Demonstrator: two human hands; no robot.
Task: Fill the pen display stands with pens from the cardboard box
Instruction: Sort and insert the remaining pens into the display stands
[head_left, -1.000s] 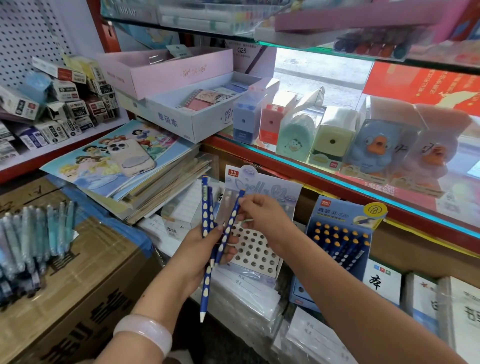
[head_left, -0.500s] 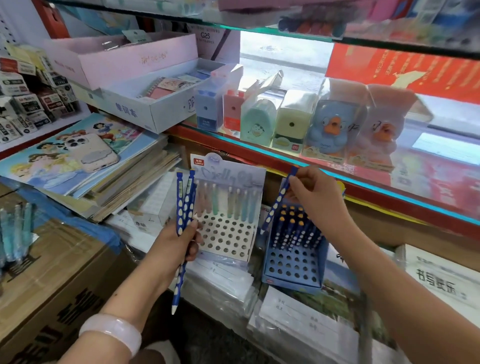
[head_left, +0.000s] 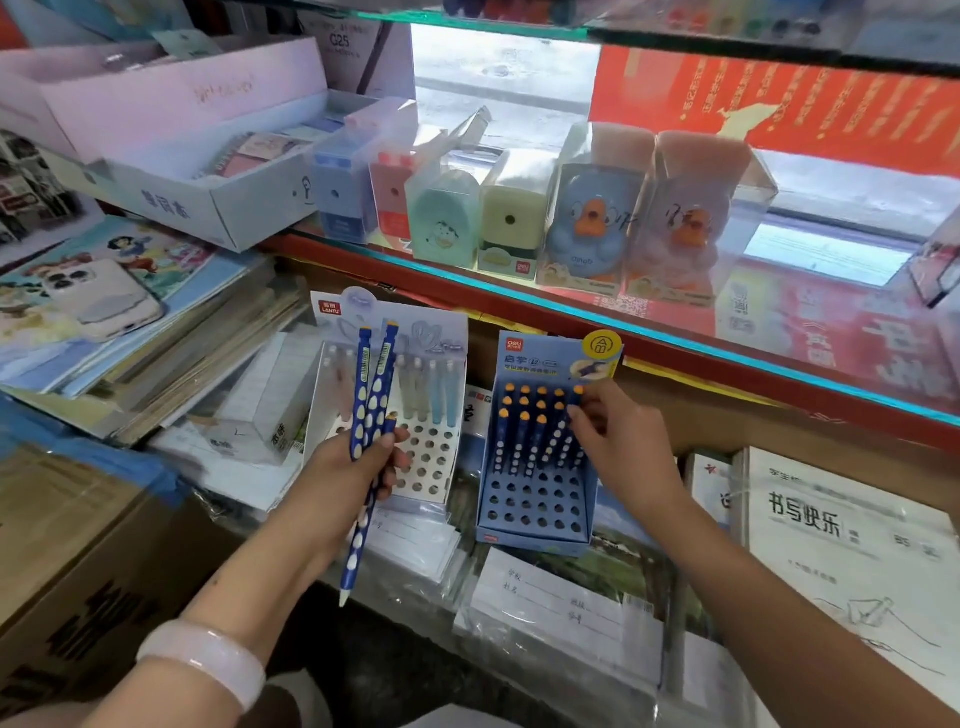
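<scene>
Centre frame: my right hand (head_left: 618, 441) pinches a dark-blue dotted plastic pen (head_left: 556, 441), seating it in the blue perforated cardboard stand (head_left: 535, 499), back rows filled, front holes vacant. Left of it, my left hand (head_left: 353, 467) grips spare matching pens (head_left: 363, 415), ready for feeding, before the white stand (head_left: 431, 467) holding pastel pens

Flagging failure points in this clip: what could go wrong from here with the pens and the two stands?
The right hand is seating a pen in the blue stand, a light stand resting on wrapped paper stacks; a push might tip it. The left hand holds several blue pens loosely fanned; one could slip out and fall.
</scene>
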